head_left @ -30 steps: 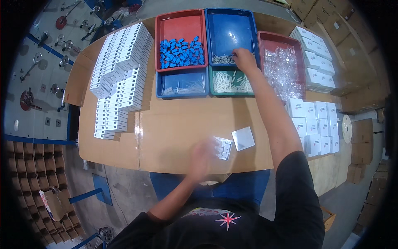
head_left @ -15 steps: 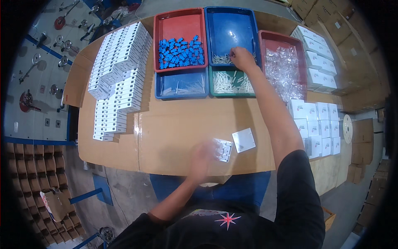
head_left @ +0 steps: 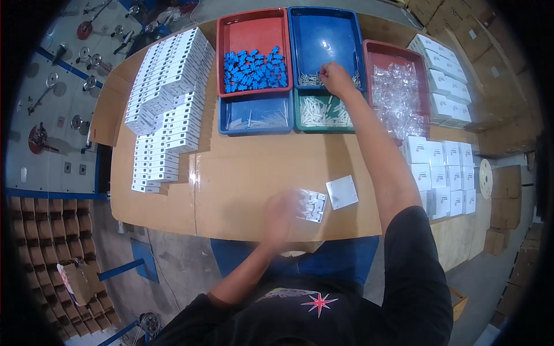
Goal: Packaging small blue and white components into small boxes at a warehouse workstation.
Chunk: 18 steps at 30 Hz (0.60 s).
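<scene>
My right hand (head_left: 336, 78) reaches into the near end of a blue tray (head_left: 326, 37), over a layer of small, thin metallic pieces (head_left: 310, 79). Its fingers are drawn together; whatever is between them is hidden. My left hand (head_left: 281, 218), smeared by motion, is at the left side of an open white plastic case (head_left: 312, 206) with molded parts inside. The blur hides how its fingers lie. Just right of the case, a flat square white cover (head_left: 342, 192) rests on the cardboard surface.
Around the blue tray are a red tray of blue clips (head_left: 254, 70), a blue tray of clear thin rods (head_left: 257, 122), a green tray of white sleeves (head_left: 324, 112) and a red tray of clear bags (head_left: 398, 95). White box stacks (head_left: 173, 86) stand left, more boxes (head_left: 440, 173) right.
The whole view has shifted slightly. My right hand stays over the small metallic pieces, and my left hand remains blurred beside the case.
</scene>
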Each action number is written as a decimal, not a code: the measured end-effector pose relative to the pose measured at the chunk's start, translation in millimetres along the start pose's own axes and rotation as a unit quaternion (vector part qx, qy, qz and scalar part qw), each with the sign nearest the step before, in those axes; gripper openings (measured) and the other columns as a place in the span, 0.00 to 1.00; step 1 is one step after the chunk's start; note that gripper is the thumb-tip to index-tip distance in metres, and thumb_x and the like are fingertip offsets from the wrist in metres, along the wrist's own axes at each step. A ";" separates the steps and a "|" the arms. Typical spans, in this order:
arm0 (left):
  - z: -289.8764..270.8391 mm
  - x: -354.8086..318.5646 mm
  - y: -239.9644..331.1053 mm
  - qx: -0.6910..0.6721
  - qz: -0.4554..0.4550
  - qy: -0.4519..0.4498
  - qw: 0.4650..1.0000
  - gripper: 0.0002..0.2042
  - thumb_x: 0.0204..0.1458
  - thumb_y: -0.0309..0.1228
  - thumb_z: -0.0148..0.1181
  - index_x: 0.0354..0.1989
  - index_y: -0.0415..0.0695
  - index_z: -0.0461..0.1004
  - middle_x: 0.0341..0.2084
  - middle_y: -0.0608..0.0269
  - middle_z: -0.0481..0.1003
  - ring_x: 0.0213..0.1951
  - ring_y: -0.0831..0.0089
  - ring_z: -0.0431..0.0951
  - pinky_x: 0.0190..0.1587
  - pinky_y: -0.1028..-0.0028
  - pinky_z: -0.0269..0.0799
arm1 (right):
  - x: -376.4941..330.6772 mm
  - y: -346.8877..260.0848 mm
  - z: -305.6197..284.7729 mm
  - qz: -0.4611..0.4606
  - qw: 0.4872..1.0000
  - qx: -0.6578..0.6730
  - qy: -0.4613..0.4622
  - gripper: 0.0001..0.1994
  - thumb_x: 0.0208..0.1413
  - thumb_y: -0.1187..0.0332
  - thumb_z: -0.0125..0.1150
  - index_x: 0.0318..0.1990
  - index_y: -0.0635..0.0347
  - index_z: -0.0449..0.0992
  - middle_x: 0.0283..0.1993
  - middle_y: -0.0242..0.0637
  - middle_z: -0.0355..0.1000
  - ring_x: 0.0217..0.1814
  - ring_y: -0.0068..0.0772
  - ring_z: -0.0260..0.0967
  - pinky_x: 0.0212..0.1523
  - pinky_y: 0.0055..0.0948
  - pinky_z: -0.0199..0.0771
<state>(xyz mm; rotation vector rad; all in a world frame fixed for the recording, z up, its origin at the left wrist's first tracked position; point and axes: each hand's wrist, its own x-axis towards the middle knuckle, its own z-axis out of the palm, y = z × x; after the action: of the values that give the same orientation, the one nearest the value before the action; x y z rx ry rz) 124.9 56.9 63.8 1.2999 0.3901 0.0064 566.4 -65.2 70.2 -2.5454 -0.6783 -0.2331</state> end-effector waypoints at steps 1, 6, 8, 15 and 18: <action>0.8 -0.5 2.7 0.000 -0.001 0.002 1.000 0.11 0.71 0.31 0.55 0.54 0.36 0.76 0.45 0.58 0.82 0.39 0.74 0.82 0.39 0.72 0.83 | -1.7 -1.8 -1.6 -0.007 1.000 0.017 0.018 0.08 0.60 0.68 0.62 0.42 0.61 0.83 0.45 0.52 0.81 0.49 0.58 0.79 0.51 0.48 0.79; 4.5 3.4 15.8 -0.024 -0.013 0.026 0.999 0.12 0.71 0.31 0.55 0.55 0.35 0.76 0.45 0.57 0.82 0.39 0.73 0.83 0.39 0.71 0.83 | -24.0 -14.1 -27.0 0.023 0.989 0.143 0.031 0.08 0.59 0.68 0.66 0.42 0.61 0.84 0.43 0.48 0.82 0.44 0.53 0.80 0.47 0.41 0.79; 6.3 5.2 23.5 -0.030 -0.018 0.035 0.999 0.13 0.71 0.30 0.55 0.56 0.35 0.76 0.45 0.57 0.82 0.39 0.72 0.83 0.39 0.71 0.83 | -45.6 -31.4 -40.6 0.021 0.981 0.189 0.047 0.08 0.58 0.68 0.68 0.42 0.61 0.84 0.42 0.45 0.83 0.41 0.48 0.80 0.45 0.38 0.78; 4.7 12.0 25.4 -0.032 0.011 0.041 0.999 0.14 0.72 0.31 0.55 0.57 0.34 0.78 0.44 0.58 0.82 0.36 0.73 0.82 0.38 0.72 0.82 | -159.1 -119.0 -115.0 0.012 0.942 0.317 -0.106 0.09 0.61 0.69 0.69 0.45 0.64 0.84 0.35 0.35 0.82 0.34 0.20 0.72 0.38 0.24 0.73; 4.0 3.5 26.4 -0.015 0.015 0.035 0.999 0.14 0.72 0.32 0.55 0.57 0.34 0.78 0.44 0.60 0.81 0.36 0.74 0.81 0.38 0.74 0.81 | -199.7 -149.3 -143.5 0.004 0.916 0.340 -0.214 0.08 0.60 0.72 0.69 0.45 0.66 0.83 0.35 0.35 0.82 0.34 0.21 0.73 0.37 0.24 0.73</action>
<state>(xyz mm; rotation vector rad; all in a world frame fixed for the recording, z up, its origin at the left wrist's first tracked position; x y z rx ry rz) 134.9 61.3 88.4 1.2786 0.4296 0.0828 313.5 -108.6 200.2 -1.9200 -0.7430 0.5033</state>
